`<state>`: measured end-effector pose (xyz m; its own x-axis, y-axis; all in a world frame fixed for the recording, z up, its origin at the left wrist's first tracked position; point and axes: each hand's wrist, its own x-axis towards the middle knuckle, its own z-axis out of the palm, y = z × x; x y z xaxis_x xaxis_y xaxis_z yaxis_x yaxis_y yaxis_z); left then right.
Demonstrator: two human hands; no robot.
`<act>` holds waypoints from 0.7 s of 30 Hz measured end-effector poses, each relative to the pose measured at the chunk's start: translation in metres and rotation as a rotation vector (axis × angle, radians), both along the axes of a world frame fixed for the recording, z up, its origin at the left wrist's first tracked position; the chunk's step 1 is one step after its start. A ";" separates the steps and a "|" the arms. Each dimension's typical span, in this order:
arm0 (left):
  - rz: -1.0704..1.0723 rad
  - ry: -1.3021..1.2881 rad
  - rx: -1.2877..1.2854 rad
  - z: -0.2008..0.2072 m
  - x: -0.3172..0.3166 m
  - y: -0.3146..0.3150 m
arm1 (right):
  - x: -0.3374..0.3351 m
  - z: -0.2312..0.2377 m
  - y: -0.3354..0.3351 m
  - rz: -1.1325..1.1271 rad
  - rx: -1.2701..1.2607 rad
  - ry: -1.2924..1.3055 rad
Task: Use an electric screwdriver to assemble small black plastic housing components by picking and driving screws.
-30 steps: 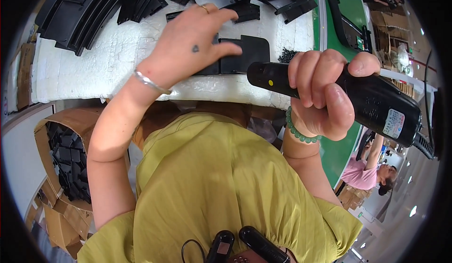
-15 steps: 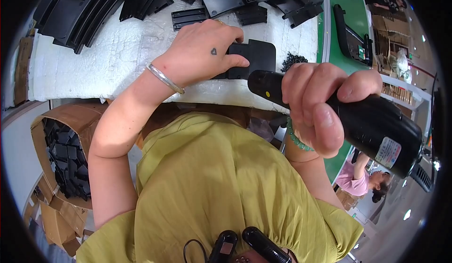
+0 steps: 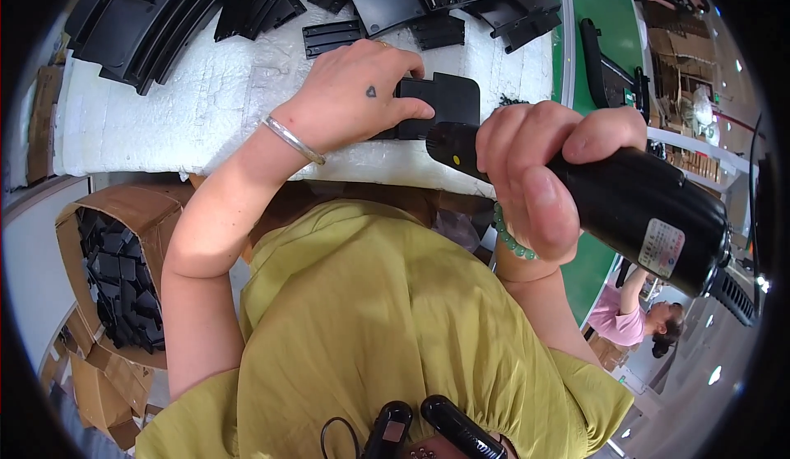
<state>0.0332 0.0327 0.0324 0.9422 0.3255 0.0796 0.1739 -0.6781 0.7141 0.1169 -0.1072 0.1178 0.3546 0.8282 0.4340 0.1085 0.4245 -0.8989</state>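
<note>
My left hand holds a flat black plastic part down on the white padded table, its thumb on the near side and its fingers curled over the far side. Part of that piece is hidden under the palm. Wrapped in my right hand is a black electric screwdriver, held slantwise with its nose pointing left, beside the near right corner of the part. The tool's tip is hard to make out. Behind my right hand a small heap of tiny black pieces, apparently screws, is mostly hidden.
Black plastic panels lie along the far side, with a curved stack at far left. A cardboard box of black parts stands lower left. A green surface holds a long black housing. Another person is at right.
My right hand and the screwdriver have shifted slightly left, covering more of the small heap. My left hand and the plastic part stay almost where they were.
</note>
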 end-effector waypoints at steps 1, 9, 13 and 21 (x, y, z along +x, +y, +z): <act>0.010 0.000 -0.002 0.000 0.000 -0.001 | 0.000 0.001 -0.001 0.000 0.007 -0.003; 0.319 -0.427 -0.766 0.017 -0.016 -0.009 | 0.021 0.023 -0.038 -0.333 0.201 0.227; 0.290 -0.581 -0.983 0.031 -0.021 -0.047 | -0.002 -0.012 -0.020 -0.438 -0.109 0.228; -0.099 -0.223 -1.753 0.055 -0.061 -0.032 | -0.011 -0.006 -0.045 -0.163 -0.215 0.358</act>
<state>-0.0279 0.0011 0.0873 0.9827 0.1085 -0.1501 -0.0089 0.8372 0.5468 0.1061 -0.1524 0.1123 0.5842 0.8072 0.0846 -0.1752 0.2272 -0.9580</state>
